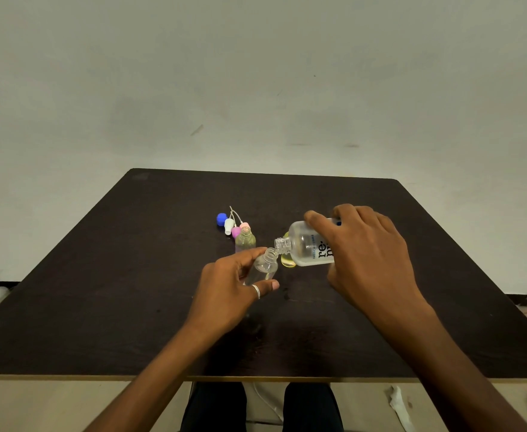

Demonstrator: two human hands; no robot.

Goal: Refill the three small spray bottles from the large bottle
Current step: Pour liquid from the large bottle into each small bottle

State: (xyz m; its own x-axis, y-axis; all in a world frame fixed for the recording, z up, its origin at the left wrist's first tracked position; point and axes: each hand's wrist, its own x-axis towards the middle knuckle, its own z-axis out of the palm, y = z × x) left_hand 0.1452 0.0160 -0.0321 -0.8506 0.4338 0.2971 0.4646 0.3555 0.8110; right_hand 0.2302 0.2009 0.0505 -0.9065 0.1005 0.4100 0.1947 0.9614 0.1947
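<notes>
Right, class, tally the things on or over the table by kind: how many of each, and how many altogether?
Small bottles: 3
Large bottle: 1
Spray tops: 3
Blue cap: 1
Total: 8

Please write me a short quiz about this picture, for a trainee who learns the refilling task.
1. Which hand tilts the large bottle towards the small clear bottle? A left, B right, C neither.
2. True or false: the small clear bottle has its spray cap on.
3. Fill in: the loose round cap farthest left on the table is ____.
Key: 1 B, the right hand. 2 False; its neck is open. 3 blue.
</notes>
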